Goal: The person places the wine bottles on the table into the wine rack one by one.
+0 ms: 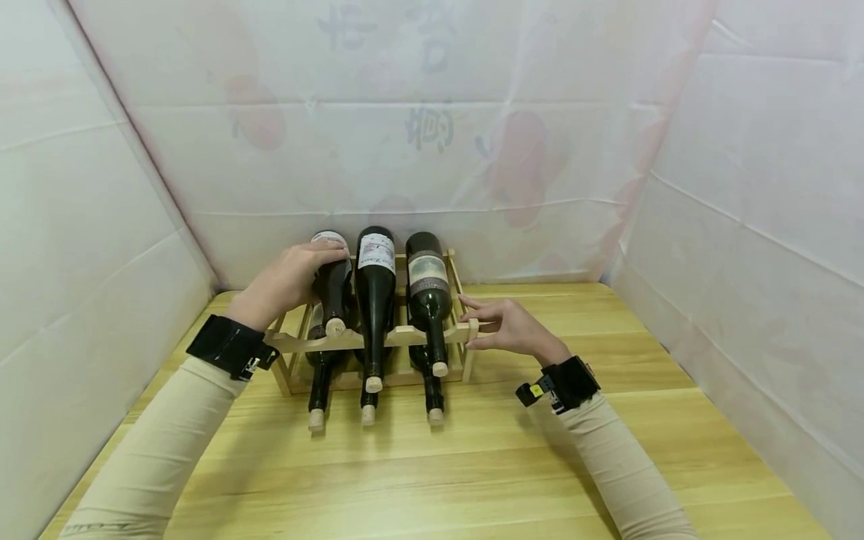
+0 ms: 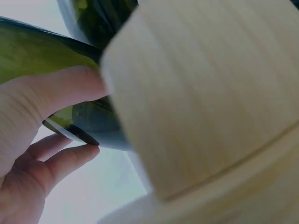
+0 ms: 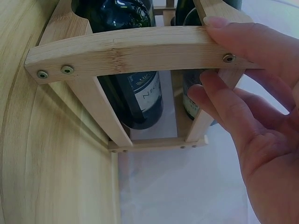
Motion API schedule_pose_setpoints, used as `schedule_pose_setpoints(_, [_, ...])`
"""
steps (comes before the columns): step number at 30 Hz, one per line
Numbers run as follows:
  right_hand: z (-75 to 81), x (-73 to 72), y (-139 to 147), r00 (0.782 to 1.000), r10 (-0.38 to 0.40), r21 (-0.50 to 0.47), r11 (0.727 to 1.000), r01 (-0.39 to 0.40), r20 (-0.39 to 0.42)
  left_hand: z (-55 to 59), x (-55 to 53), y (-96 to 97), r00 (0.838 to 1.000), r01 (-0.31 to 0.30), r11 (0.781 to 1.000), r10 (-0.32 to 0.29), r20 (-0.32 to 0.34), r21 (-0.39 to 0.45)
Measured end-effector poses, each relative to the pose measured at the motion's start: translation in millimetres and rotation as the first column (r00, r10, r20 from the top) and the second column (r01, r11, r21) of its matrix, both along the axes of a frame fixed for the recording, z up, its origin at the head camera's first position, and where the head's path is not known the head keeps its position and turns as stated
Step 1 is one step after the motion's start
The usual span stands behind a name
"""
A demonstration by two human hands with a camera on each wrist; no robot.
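Observation:
A wooden wine rack [image 1: 313, 344] stands on the table with two levels of corked bottles. My left hand [image 1: 286, 281] grips a dark wine bottle [image 1: 333, 292] at the upper left, its cork end over the front rail. In the left wrist view, thumb and fingers lie on opposite sides of the green glass [image 2: 32, 51]. Beside it on the upper level are a white-labelled bottle [image 1: 376, 289] and another bottle [image 1: 427, 296]. My right hand [image 1: 513, 326] holds the rack's upper right front corner; the right wrist view shows its thumb on the side rail [image 3: 140, 49] and fingers below.
Three lower bottles stick out toward the front, among them one with its cork [image 1: 316, 420] at the left. The wood-grain table [image 1: 432, 480] extends around the rack. White printed sheets [image 1: 405, 172] hang behind and on both sides.

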State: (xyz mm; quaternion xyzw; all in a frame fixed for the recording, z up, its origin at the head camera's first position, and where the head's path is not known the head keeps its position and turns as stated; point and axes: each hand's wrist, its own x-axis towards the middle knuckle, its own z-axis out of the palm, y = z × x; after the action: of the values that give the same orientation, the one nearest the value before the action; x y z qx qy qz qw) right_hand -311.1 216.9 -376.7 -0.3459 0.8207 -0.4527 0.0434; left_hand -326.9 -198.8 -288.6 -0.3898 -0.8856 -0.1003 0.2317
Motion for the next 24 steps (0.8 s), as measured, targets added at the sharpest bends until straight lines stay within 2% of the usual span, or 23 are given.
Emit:
schedule_pose_setpoints(6, [0.8, -2.4, -1, 1.0, 0.008, -0.005, 1.0, -0.008, 0.0, -3.4, 3.7, -0.9, 1.0, 0.019, 1.0, -0.019, -0.015, -0.001])
schedule_pose_setpoints(9, [1.0, -3.1, 0, 1.0, 0.005, -0.002, 1.0, -0.005, 0.001, -6.3, 6.6, -1.1, 1.0, -0.006, 1.0, 0.006, 0.006, -0.022])
schedule_pose_setpoints(16, [1.0, -1.5, -1, 1.0, -0.006, 0.01, 1.0, 0.006, -0.012, -11.4, 12.0, 0.3, 0.99, -0.106, 0.989, 0.115, 0.081, -0.105])
schedule_pose_setpoints(20, [0.7, -0.7, -1, 1.0, -0.011, 0.014, 1.0, 0.012, -0.018, -12.7, 13.3, -1.3, 0.988, -0.109, 0.988, 0.119, 0.098, -0.107])
schedule_pose_setpoints(24, [-0.7, -0.5, -1, 1.0, -0.005, 0.006, 1.0, 0.005, -0.024, -13.7, 15.1, -3.8, 0.991, -0.098, 0.987, 0.108, 0.08, -0.124])
